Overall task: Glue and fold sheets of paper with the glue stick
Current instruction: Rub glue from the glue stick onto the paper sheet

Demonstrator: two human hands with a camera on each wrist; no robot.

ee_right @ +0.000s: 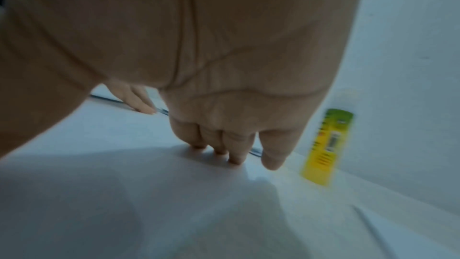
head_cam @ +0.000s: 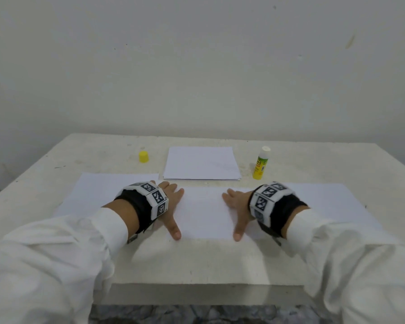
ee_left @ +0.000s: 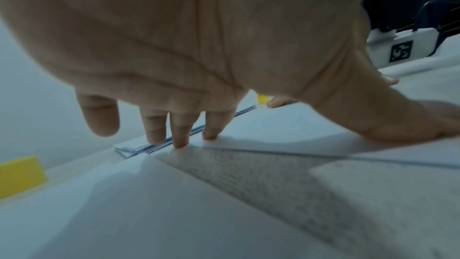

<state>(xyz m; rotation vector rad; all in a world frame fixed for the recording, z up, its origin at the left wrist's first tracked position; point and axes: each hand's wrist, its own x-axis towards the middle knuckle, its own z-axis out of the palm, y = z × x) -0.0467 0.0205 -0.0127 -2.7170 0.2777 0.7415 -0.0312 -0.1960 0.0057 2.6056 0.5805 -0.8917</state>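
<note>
1. Uncapped glue stick (head_cam: 260, 165) upright, tip up, right of paper stack (head_cam: 201, 163); yellow cap (head_cam: 143, 156) left.
2. Wide sheet (head_cam: 204, 213) lengthwise left-right, pressed flat under splayed left hand (head_cam: 171, 202) and right hand (head_cam: 237, 204), gripping nothing.

Pale stone-like table (head_cam: 220, 260), scuffed off-white wall (head_cam: 197, 66), perhaps dark mottled floor (head_cam: 197, 314)

Head view: even, soft, dimmish light, slight green-grey cast; pale plastered wall (head_cam: 197, 66) darkens twd 9 and 3 o'clock corners. Wide-angle bend shows on the off-white stone-look table (head_cam: 197, 260), edges splaying outward. Faint shadows under both wrists; no glare.

Wrist views: darker, bluish, noisy. Left bare hand (ee_left: 199, 46) casts a broad soft shadow at 6 o'clock. Right bare hand (ee_right: 199, 56) likewise; yellow-green labelled glue stick tube (ee_right: 326, 147) at 3 o'clock motion-smeared, label unreadable.
</note>
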